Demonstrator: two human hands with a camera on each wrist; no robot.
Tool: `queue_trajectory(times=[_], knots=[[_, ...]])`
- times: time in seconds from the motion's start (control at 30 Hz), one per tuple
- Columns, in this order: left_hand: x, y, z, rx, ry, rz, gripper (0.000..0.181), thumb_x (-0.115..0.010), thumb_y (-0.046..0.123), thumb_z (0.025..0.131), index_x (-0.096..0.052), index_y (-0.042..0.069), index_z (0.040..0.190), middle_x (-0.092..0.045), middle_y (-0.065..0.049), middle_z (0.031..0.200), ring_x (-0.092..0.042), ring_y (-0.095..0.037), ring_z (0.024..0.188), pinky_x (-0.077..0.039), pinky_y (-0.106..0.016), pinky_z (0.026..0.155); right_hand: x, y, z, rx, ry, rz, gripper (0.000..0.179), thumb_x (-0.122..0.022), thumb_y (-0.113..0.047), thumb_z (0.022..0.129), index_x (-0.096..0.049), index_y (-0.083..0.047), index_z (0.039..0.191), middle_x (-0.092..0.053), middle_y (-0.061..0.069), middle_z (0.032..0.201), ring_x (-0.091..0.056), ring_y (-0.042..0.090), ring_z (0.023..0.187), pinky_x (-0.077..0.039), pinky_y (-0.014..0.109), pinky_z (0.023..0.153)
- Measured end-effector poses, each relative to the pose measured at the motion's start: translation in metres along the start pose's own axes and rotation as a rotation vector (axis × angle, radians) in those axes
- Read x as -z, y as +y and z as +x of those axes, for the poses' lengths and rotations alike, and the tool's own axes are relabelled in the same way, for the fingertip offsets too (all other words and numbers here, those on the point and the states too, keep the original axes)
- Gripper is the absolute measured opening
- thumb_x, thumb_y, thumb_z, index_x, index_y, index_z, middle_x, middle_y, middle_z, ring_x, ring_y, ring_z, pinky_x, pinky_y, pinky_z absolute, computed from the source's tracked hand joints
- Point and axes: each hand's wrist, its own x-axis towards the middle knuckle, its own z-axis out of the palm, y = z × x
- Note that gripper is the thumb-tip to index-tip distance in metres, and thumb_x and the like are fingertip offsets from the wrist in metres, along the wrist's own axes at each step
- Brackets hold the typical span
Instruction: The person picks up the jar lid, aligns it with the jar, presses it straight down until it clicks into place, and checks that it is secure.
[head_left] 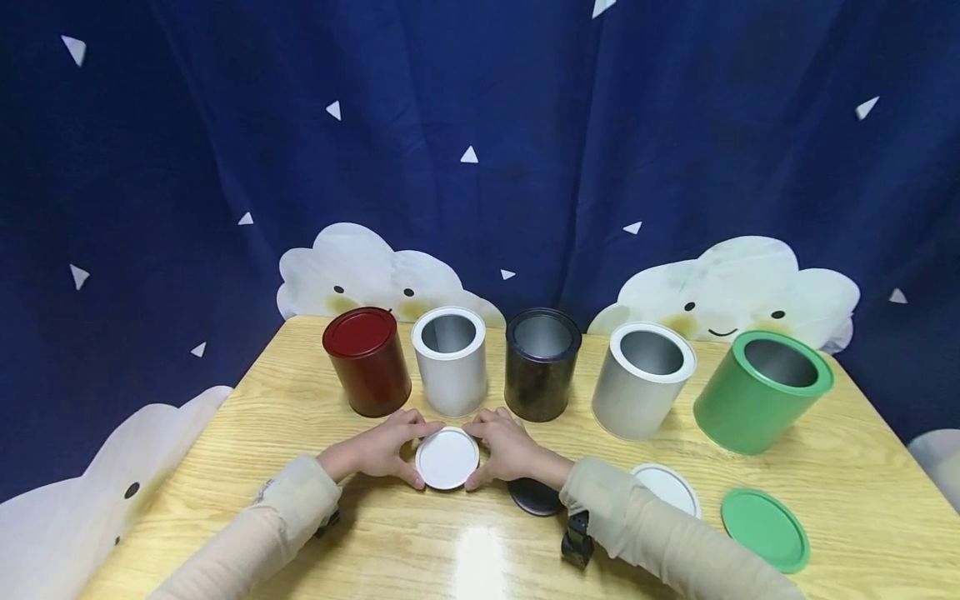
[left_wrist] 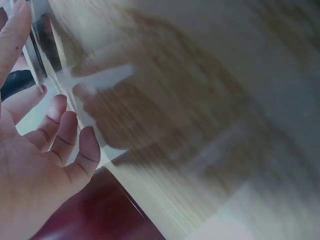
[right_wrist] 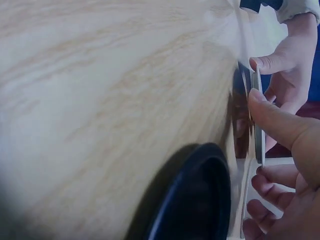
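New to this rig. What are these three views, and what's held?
No robot here: a person's bare left hand and right hand do the work. The wide picture comes from a head-worn camera looking forward and down; the two close-ups are taken from each wrist.

On the wooden table stand five cans, left to right: a dark red can, covered, then a white can, black can, second white can and green can, all four open.

Both hands grip the edge of a round white lid. To its right lie a black lid, another white lid and a green lid.
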Motion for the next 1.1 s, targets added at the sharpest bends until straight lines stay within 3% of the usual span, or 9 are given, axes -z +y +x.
queue_trajectory(times=[0.53, 1.1], knots=[[0.006, 0.001, -0.001, -0.054, 0.080, -0.030, 0.080, -0.080, 0.034, 0.065, -0.048, 0.003, 0.131, -0.049, 0.000, 0.103, -0.040, -0.017, 0.095, -0.038, -0.032, 0.079, 0.017, 0.002, -0.006, 0.061, 0.030, 0.123, 0.070, -0.085, -0.030, 0.059, -0.060, -0.004, 0.118, -0.055, 0.004, 0.105, -0.042, 0.020, 0.093, -0.033, 0.036, 0.077], [0.013, 0.009, -0.002, -0.099, 0.142, -0.080, 0.081, -0.082, 0.028, 0.062, -0.048, -0.002, 0.129, -0.050, 0.000, 0.102, -0.043, -0.016, 0.096, -0.039, -0.035, 0.082, 0.027, 0.003, -0.008, 0.126, 0.052, 0.120, 0.069, -0.084, -0.030, 0.060, -0.059, -0.005, 0.119, -0.055, 0.003, 0.102, -0.042, 0.018, 0.091, -0.036, 0.031, 0.079]])
